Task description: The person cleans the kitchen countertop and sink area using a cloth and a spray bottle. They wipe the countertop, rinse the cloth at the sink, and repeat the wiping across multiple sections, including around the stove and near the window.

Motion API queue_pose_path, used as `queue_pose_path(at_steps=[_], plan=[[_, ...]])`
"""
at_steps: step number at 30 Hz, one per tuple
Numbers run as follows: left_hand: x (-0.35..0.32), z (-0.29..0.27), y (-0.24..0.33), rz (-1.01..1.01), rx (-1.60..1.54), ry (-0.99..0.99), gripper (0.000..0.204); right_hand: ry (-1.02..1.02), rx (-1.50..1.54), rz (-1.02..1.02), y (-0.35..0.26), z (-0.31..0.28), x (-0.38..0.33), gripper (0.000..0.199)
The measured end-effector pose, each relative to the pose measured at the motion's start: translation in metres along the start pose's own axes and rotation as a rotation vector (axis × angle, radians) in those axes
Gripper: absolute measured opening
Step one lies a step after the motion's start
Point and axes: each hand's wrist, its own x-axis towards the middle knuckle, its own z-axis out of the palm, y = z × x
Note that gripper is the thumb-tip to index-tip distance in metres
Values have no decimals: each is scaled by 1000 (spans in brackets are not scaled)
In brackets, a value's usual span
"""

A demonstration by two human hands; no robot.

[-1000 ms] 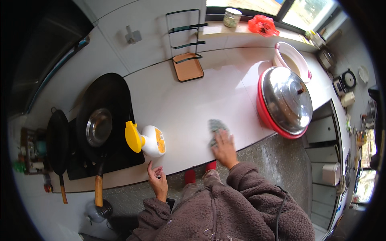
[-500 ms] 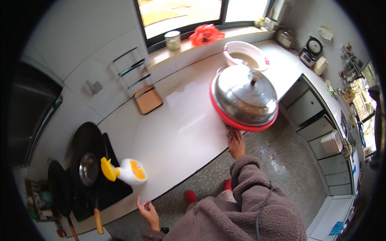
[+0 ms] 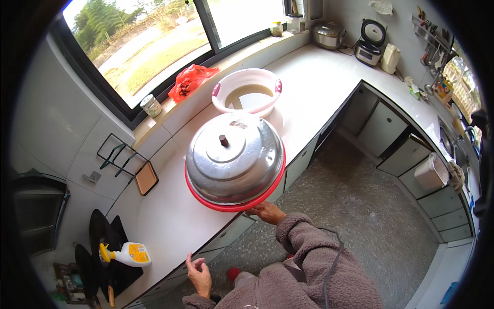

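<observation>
A domed silver lid point(image 3: 234, 157) with a dark knob covers a vessel whose red rim point(image 3: 231, 207) shows around it, on the white counter near its front edge. My right hand point(image 3: 266, 212) reaches to the underside of that rim at the counter edge. Its fingers are bent together and the tips are partly hidden, so what they hold cannot be made out. My left hand point(image 3: 199, 275) hovers in front of the counter's edge, open, fingers apart, touching nothing. Behind the lid stands a pink-white basin point(image 3: 225, 105) with cloudy liquid in it.
A white spray bottle point(image 3: 131, 254) with a yellow head lies across the left end, beside a dark wok point(image 3: 98, 226). A wire rack point(image 3: 121, 157) is against the wall. Red plastic bag point(image 3: 190, 82) and tin point(image 3: 151, 105) sit on the sill. Rice cooker point(image 3: 368, 51) stands far right.
My view has turned, so the counter things sit farther left in the picture and more of the window shows. My right hand stays by the red rim; my left stays open.
</observation>
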Motion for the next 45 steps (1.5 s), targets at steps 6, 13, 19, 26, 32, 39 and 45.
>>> queue_pose_path(at_steps=[6,13,19,26,32,39,45], plan=[[-16,45,70,8,71,-15,64,82,189,-38,41,-39,-17,37],[-8,119,73,-153,-17,-32,60,655,205,670,122,-113,-14,21],[17,172,75,-141,58,-84,56,-133,-212,307,128,-99,22,53],[3,217,3,-113,263,52,41,-371,-289,191,247,-152,45,62],[-42,247,-47,89,439,-84,37,-549,-348,227,372,-185,124,66],[-54,278,-1,-153,497,-167,37,-475,-367,353,463,-201,160,66],[-15,329,56,-283,528,-172,38,-432,-446,302,535,-193,212,64]])
